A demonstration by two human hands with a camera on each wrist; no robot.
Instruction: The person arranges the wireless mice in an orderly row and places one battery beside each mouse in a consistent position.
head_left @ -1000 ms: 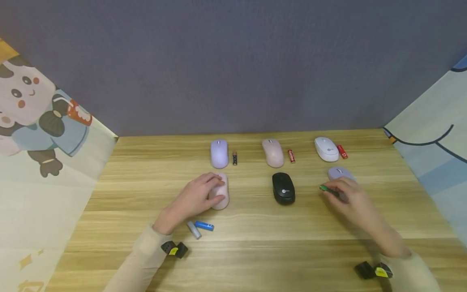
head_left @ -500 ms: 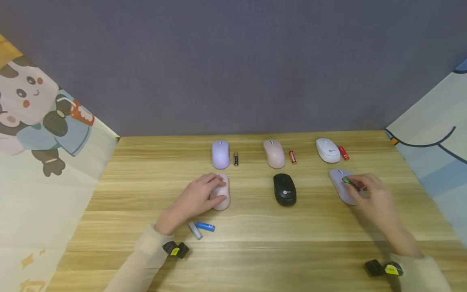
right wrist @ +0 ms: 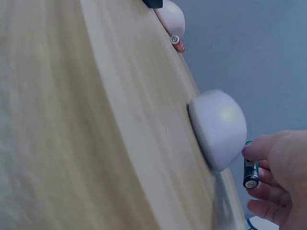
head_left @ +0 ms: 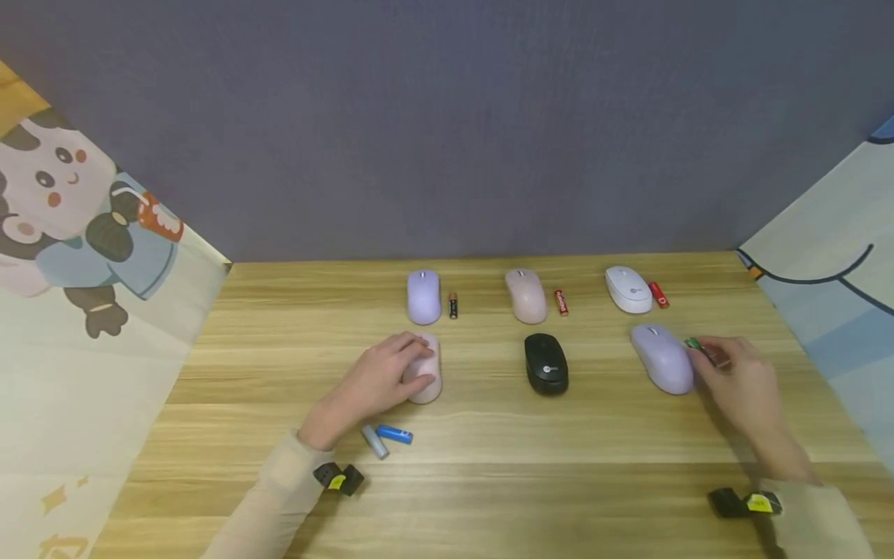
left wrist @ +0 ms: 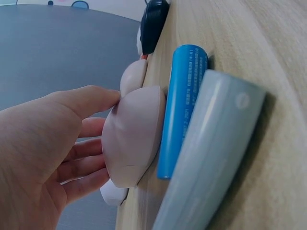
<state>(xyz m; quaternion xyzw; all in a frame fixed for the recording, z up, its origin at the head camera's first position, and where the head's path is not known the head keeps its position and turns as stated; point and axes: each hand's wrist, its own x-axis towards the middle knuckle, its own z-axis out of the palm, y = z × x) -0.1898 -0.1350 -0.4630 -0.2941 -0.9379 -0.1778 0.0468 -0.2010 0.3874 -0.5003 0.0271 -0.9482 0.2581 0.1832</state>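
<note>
My left hand [head_left: 373, 373] holds a pale pink computer mouse [head_left: 429, 365] on the wooden table; the left wrist view has the thumb on one side of it and the fingers on the other. Near that wrist lie a blue battery [left wrist: 182, 110] and a grey battery [left wrist: 216, 143], one against the other. Between thumb and fingers of my right hand [head_left: 747, 392] is a green-and-black battery [right wrist: 250, 172], partly covered by the fingers. Just left of it sits a lavender mouse [head_left: 663, 361], top side up, right by the fingertips.
Along the back stand a lilac mouse [head_left: 424, 297], a pinkish mouse [head_left: 527, 296] and a white mouse [head_left: 628, 290]. Beside them lie a black battery [head_left: 453, 306], a red battery [head_left: 562, 303] and another red battery [head_left: 659, 295]. A black mouse [head_left: 546, 364] sits mid-table. A grey partition [head_left: 482, 132] rises behind.
My right hand has carried the green-and-black battery rightward, from the left of the lavender mouse, across it, to its right side. My left hand has stayed on the pale pink mouse.
</note>
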